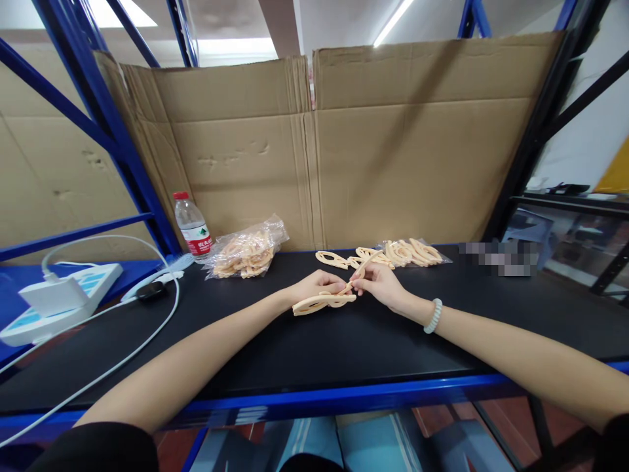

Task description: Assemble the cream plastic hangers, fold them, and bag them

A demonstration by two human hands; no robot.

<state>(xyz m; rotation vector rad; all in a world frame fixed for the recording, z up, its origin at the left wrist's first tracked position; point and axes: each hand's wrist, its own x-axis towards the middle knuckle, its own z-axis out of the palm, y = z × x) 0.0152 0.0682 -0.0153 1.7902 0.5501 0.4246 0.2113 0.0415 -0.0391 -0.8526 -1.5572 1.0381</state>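
Observation:
My left hand (317, 286) is closed on a pale beige openwork piece (310, 305), which is flat with oval cut-outs and lies tilted below the fingers. In my right hand (384, 286), thumb and fingers pinch a second thin beige strip (367, 263) that slants up to the right. The two parts meet between my fingertips, and whether they are joined I cannot tell. Just behind the hands lie loose beige oval pieces (332, 259). More of them rest on an opened clear bag (445, 257) to the right.
A clear plastic bag of beige pieces (246, 252) lies at the back left, beside a red-capped water bottle (192, 226). A power strip (93, 288) with a white cable (171, 305) sits at far left. Cardboard sheets (393, 151) stand behind the black tabletop (304, 360).

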